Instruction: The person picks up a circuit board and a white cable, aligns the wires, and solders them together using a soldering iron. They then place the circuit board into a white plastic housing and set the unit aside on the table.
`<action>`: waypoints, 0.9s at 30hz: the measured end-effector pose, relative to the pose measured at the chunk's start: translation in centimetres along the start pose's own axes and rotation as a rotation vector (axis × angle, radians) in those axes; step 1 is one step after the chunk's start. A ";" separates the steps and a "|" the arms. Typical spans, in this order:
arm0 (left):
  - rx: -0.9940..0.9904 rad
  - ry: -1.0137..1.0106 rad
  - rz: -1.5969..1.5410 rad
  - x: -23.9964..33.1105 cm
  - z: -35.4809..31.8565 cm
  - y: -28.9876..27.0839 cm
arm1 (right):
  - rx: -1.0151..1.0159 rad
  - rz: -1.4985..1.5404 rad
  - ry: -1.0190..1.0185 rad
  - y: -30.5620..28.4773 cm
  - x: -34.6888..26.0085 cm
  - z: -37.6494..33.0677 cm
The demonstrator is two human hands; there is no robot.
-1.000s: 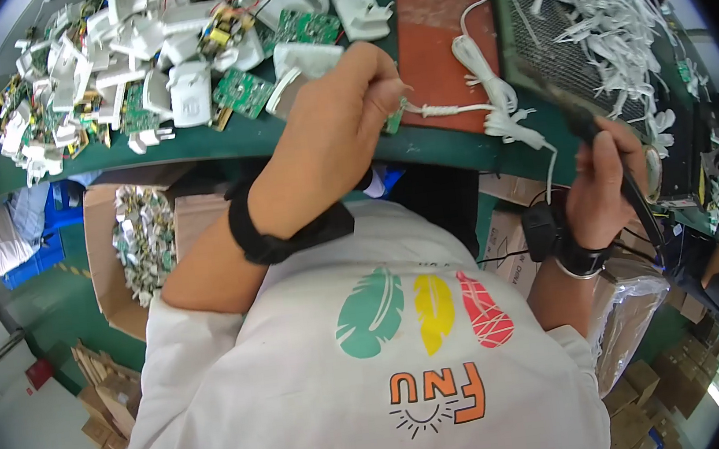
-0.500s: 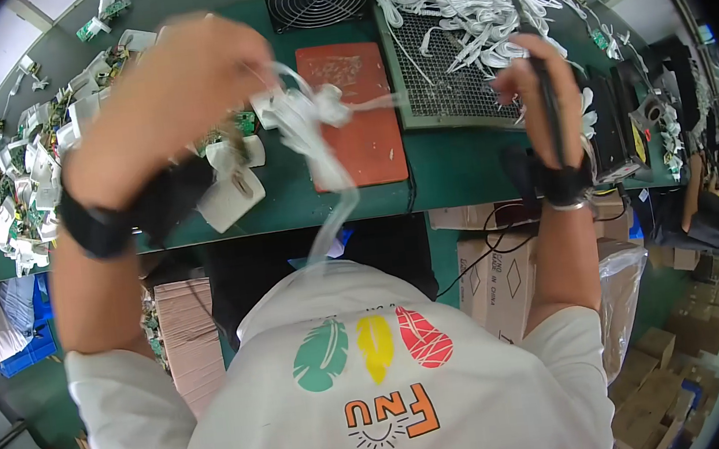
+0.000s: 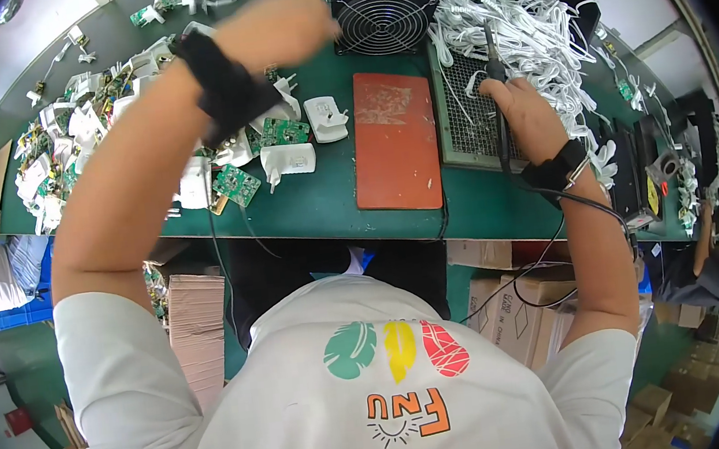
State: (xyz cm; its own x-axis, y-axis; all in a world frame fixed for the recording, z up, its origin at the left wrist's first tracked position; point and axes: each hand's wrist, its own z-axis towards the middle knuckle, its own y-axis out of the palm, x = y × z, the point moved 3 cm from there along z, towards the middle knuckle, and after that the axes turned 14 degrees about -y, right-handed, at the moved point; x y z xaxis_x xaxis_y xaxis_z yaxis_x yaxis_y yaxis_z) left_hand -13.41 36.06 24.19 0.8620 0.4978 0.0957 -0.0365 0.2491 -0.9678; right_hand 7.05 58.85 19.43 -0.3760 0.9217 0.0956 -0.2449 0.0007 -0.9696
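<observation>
My left hand (image 3: 284, 31) reaches over the far side of the table, just left of a black fan (image 3: 383, 22). Motion smears its fingers, so any grip is unclear. On the right, my right hand (image 3: 529, 121) is closed around a soldering iron (image 3: 501, 120) with its tip pointing away from me. It is above a mesh-topped tray (image 3: 464, 111), beside a heap of white cables (image 3: 509, 17). A red-brown mat (image 3: 395, 145) lies between my arms. Left of it are a white plug adapter housing (image 3: 328, 120), another housing (image 3: 288, 160) and a green circuit board (image 3: 237, 186).
A large pile of white housings and circuit boards (image 3: 60, 165) covers the table's left side. The iron's black cord (image 3: 592, 201) runs over my right forearm. Cardboard boxes (image 3: 521, 321) stand under the table. Other people sit at both far sides.
My left hand has swung away from me and rightward; the white cable bundle that hung from it no longer shows over the mat. My right hand with the iron has shifted slightly; the view has moved.
</observation>
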 end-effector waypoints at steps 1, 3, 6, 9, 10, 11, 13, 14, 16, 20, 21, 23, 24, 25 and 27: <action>0.001 0.098 0.036 1.0 -1.0 2.1 | 0.020 -0.004 -0.011 -0.1 0.0 0.1; -0.398 0.069 0.195 4.7 -1.9 2.7 | 0.039 -0.018 -0.026 -0.3 0.6 -0.2; -0.458 0.120 0.186 6.8 -3.8 3.1 | -0.004 0.018 -0.024 0.2 1.0 -0.9; -0.383 0.057 0.290 7.3 -5.0 4.7 | 0.090 0.113 0.040 -0.6 1.1 -2.0; -0.214 0.057 0.151 7.7 -5.8 3.5 | 0.139 0.171 0.062 -0.8 0.9 -1.9; -0.047 0.058 0.012 7.9 -6.7 2.3 | 0.141 0.173 0.055 -1.0 0.2 -1.9; -0.006 0.031 -0.136 7.8 -8.3 -0.1 | 0.431 0.404 0.105 -2.5 -1.9 -1.9; 0.035 0.008 -0.286 7.4 -9.1 -1.0 | 0.574 0.522 0.133 -3.0 -2.8 -1.5; 0.009 -0.029 -0.336 6.3 -10.4 -0.3 | 0.606 0.591 0.154 -3.0 -5.1 -0.8; -0.012 -0.138 -0.367 4.0 -13.0 1.7 | 0.665 0.775 0.158 -1.2 -9.9 1.4; 0.030 -0.159 -0.308 3.4 -13.4 2.0 | 0.655 0.810 0.120 -0.6 -10.7 2.0; 0.075 -0.178 -0.241 2.1 -13.7 1.2 | 0.643 0.738 0.155 0.9 -11.8 2.0; 0.165 -0.209 -0.184 1.0 -13.0 -0.3 | 0.631 0.658 0.185 1.9 -12.0 2.0; 0.258 -0.237 -0.125 -0.2 -12.2 -2.3 | 0.622 0.575 0.215 2.2 -12.0 2.1; 0.327 -0.257 0.023 -4.0 -10.1 -8.0 | 0.592 0.558 0.322 1.1 -10.6 1.5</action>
State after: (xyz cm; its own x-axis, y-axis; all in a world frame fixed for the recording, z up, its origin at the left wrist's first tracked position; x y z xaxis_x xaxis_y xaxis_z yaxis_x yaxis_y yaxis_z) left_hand -11.51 23.68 29.19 0.7060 0.6874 0.1703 -0.2486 0.4658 -0.8492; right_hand 9.44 48.46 17.72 -0.3306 0.7921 -0.5131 -0.5578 -0.6026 -0.5708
